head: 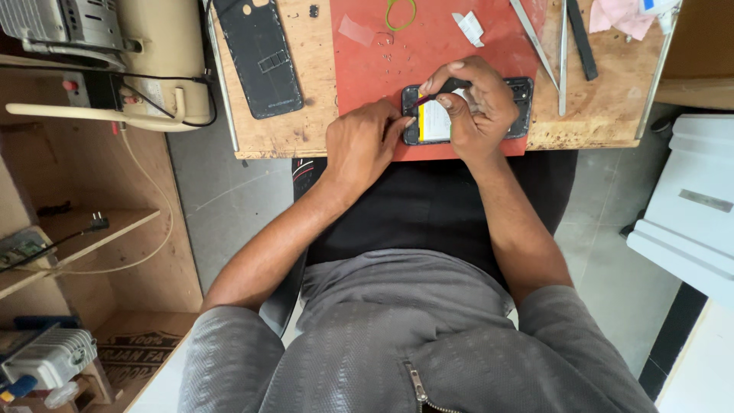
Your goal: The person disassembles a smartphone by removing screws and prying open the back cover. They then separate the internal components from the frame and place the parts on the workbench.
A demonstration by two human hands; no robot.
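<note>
An opened black phone [521, 107] with a white and yellow battery [433, 121] showing lies on a red mat [428, 46] at the near edge of a wooden bench [306, 122]. My left hand [359, 145] presses on the phone's left end. My right hand [478, 103] arches over the phone's middle, its fingers pinching a thin dark red-tipped tool [424, 98] against the battery's top left corner. Much of the phone is hidden under my right hand.
A black phone back cover [260, 57] lies on the bench at left. Tweezers [535, 38], a metal tool [563, 57] and a black bar [582, 42] lie at right, with a green rubber band [401, 14] and pink cloth [623, 15] further back. A beige machine [153, 61] stands left, a white unit [688, 206] right.
</note>
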